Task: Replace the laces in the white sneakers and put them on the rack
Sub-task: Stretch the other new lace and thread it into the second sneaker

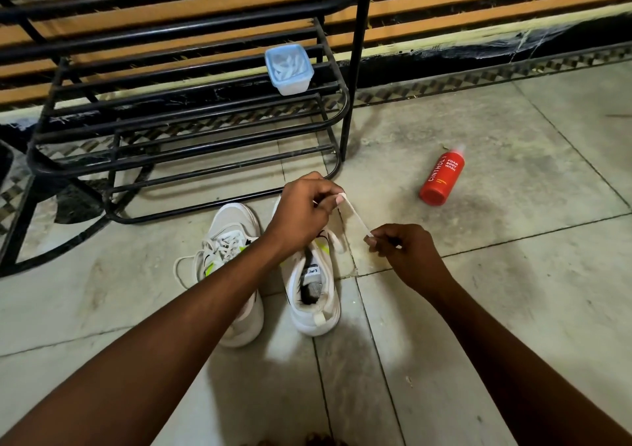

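Note:
Two white sneakers stand side by side on the tiled floor in front of a black metal shoe rack [191, 127]. The left sneaker [236, 237] has its white lace threaded, loose ends trailing left. The right sneaker [313, 295] is partly hidden under my left forearm. A white lace [355, 218] stretches taut between both hands above the right sneaker. My left hand [304, 213] pinches its upper end. My right hand [400, 250] pinches the lower end. A loop of lace hangs by the sneaker's right side.
A clear plastic box [290, 69] with a bluish lid, holding white laces, sits on the rack's middle shelf at its right end. A red foam body wash bottle [442, 178] lies on the floor right of the rack. A slatted wall runs behind.

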